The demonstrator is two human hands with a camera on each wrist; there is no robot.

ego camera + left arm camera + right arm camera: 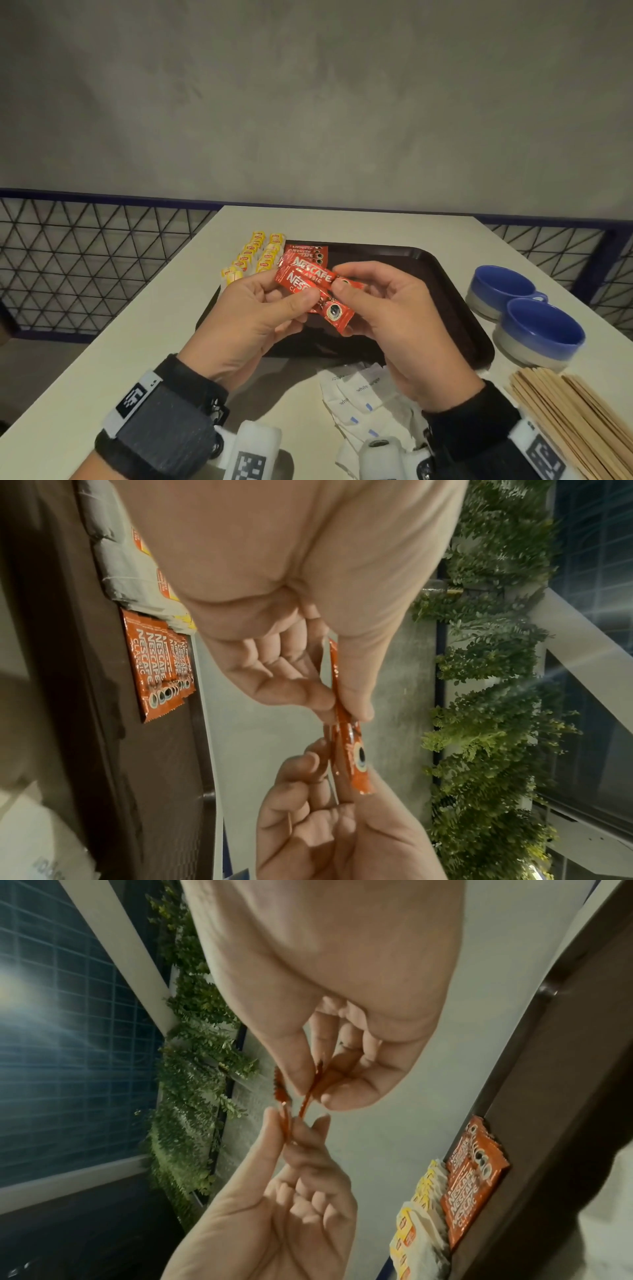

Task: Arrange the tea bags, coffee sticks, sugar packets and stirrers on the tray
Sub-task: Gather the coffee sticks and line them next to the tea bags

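Observation:
Above the dark brown tray, both hands hold red coffee sticks. My left hand pinches their middle between thumb and fingers, and my right hand pinches their right ends. In the left wrist view the held coffee sticks show edge-on; in the right wrist view the held coffee sticks are thin red strips. More coffee sticks lie stacked at the tray's far left corner. Yellow tea bags lie in two rows beside them. White sugar packets lie on the table near me. Wooden stirrers are piled at the right.
Two blue and white cups stand right of the tray. The white table ends at a wire mesh fence on the left and a grey wall behind.

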